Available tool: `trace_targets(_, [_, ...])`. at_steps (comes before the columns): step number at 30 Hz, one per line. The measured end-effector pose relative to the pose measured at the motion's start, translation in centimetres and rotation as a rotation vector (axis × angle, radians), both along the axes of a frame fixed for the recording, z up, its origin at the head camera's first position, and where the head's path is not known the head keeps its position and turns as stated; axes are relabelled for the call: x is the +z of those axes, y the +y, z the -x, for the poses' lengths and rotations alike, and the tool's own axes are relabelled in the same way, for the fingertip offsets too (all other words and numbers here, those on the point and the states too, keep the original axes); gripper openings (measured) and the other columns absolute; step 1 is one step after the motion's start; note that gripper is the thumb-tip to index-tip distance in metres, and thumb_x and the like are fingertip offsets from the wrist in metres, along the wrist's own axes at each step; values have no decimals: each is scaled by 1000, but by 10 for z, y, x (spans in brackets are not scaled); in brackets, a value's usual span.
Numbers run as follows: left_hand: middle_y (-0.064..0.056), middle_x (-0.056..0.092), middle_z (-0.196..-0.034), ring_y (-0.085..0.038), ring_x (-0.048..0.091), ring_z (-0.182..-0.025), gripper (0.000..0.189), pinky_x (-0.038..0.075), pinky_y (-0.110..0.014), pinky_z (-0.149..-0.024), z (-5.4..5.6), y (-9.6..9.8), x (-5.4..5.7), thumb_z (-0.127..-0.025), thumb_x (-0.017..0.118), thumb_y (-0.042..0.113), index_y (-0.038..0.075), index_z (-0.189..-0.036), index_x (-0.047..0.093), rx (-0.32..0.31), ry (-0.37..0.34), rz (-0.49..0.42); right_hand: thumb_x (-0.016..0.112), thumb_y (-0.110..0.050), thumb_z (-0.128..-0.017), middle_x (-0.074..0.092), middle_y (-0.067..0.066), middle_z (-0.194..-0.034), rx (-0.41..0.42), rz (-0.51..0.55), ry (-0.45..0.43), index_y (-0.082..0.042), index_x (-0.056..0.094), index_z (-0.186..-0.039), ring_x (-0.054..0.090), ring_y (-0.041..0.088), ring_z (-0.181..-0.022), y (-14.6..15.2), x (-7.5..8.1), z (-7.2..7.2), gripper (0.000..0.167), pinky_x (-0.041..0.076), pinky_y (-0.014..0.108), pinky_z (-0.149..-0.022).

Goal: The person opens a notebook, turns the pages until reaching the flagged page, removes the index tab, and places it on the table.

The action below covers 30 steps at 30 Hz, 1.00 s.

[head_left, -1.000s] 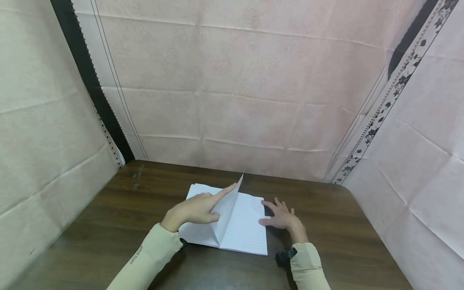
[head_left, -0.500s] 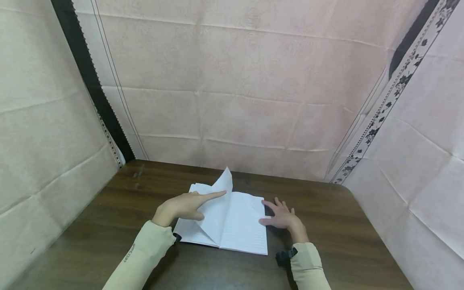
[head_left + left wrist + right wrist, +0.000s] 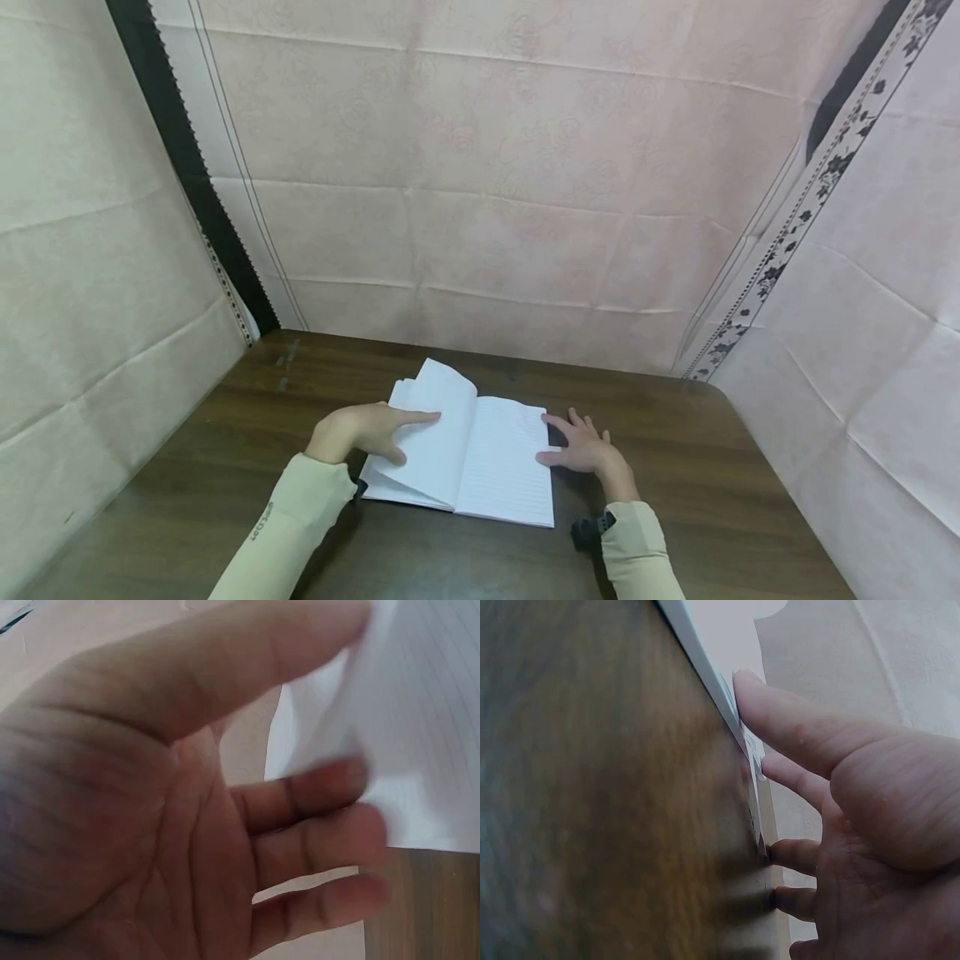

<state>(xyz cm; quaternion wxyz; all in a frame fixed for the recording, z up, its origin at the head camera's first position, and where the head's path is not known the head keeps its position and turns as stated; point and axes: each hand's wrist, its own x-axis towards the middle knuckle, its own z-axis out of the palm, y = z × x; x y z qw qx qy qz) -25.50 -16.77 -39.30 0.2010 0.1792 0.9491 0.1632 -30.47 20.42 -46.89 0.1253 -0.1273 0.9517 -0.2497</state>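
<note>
so, left hand (image 3: 363,429), index finger straight, touches a page (image 3: 444,443), likely light and floppy, best held by its eleven-o'clock corner; right hand (image 3: 583,450), wide-fingered, touches the notebook (image 3: 504,467) at three o'clock.

Unreadable lettering (image 3: 262,522) on left sleeve (image 3: 288,527)

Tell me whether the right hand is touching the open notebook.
Touching. The right wrist view shows the right hand with its thumb reaching the open notebook, the tip resting against the page edge.
</note>
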Motion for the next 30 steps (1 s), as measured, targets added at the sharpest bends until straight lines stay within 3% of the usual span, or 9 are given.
trace_targets(2, [-15,48,-148,-36,41,-135,75,41,-56,-100,0,-1,-1,-87,77,21,35,-153,43,-12,23,28,75,-51,-83,14,29,-161,2,5,1,-19,41,-154,5,55,-146,0,0,0,85,0,76,-107])
trace_targets(8, [-22,45,-144,-32,49,-122,69,45,-57,-95,0,2,-3,-85,80,27,32,-148,51,33,36,58,74,-51,-84,13,30,-161,0,1,-2,-19,39,-154,5,55,-146,0,-2,1,85,0,76,-107])
trace_targets(13, [-23,41,-152,-41,38,-139,65,37,-63,-103,-1,7,-8,-86,80,28,30,-145,55,45,18,81,75,-52,-83,14,30,-161,-2,21,-5,-19,41,-154,5,55,-146,0,-1,1,85,-1,76,-107])
trace_targets(15, [-20,42,-152,-40,33,-143,65,34,-62,-106,-1,9,-10,-86,79,27,30,-146,54,27,3,85,75,-52,-83,13,29,-162,-3,20,-12,-20,41,-154,4,54,-146,0,-1,0,85,-2,76,-107])
trace_targets(19, [-19,44,-151,-37,37,-141,66,33,-58,-108,0,19,-14,-87,79,28,32,-147,51,-31,-10,71,74,-52,-84,13,29,-162,2,27,-16,-20,40,-155,4,54,-146,0,0,1,85,-2,75,-108])
trace_targets(26, [-11,57,-133,-19,54,-112,64,43,-42,-99,2,39,-23,-88,78,31,36,-146,52,-181,52,85,75,-47,-85,12,28,-162,11,32,-26,-21,37,-156,3,53,-147,2,1,2,84,-2,75,-107])
trace_targets(30, [-12,55,-141,-22,51,-127,62,41,-44,-104,0,49,-28,-89,76,35,35,-146,52,-204,78,92,74,-42,-88,13,28,-162,22,39,-29,-21,39,-155,2,53,-147,4,1,2,79,-1,76,-107])
